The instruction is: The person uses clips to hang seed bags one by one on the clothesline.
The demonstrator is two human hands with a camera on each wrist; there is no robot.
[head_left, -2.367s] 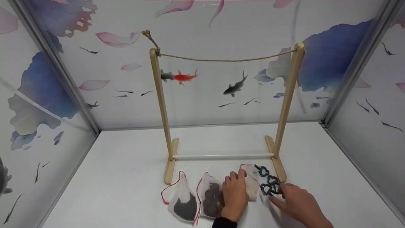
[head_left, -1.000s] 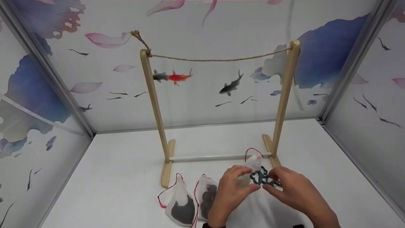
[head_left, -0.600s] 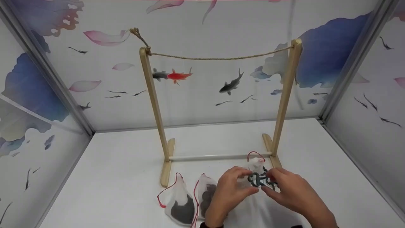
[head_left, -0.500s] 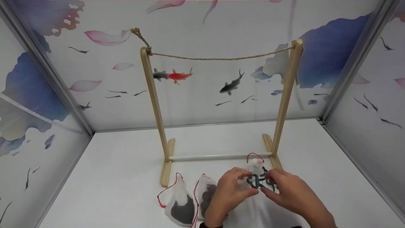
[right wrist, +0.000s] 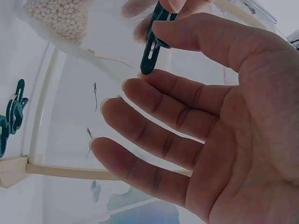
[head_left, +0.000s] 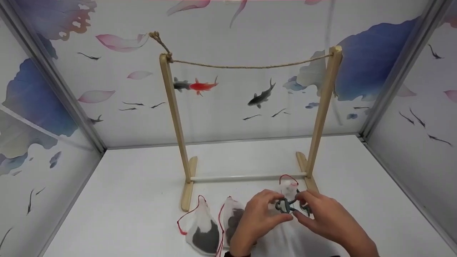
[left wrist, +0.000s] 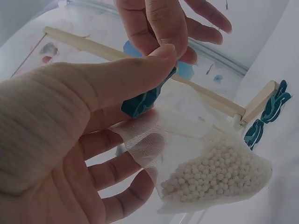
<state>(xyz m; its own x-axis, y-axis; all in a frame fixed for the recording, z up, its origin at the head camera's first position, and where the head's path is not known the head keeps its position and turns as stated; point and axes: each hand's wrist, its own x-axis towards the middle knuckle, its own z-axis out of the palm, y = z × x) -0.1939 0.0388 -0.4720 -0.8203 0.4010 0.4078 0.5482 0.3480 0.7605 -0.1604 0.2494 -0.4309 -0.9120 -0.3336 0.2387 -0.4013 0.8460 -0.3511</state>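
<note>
Between both hands is a dark green clothes peg [head_left: 284, 206]. My left hand [head_left: 262, 216] pinches it between thumb and index finger. The thumb and index finger of my right hand [head_left: 328, 216] pinch the peg's other end; its remaining fingers are spread in the right wrist view. A white mesh bag of white beads [left wrist: 217, 170] hangs by my left hand, whose fingertips show through the mesh; its red drawstring [head_left: 285, 175] loops up behind the hands. More green pegs [left wrist: 266, 114] lie beside the rack's foot, partly hidden by my right hand in the head view.
A wooden rack [head_left: 171, 107] stands behind the hands, with a sagging twine line [head_left: 250, 67] between its posts and a white rod [head_left: 246, 177] low down. Left of the hands lie a mesh bag with dark grey filling [head_left: 206, 237] and one with brown round pieces [head_left: 234, 221].
From reaching separately to the bead bag and the pegs, my hands have come together on one peg. The bead bag has shifted behind them. Lately the peg has turned and moved slightly left.
</note>
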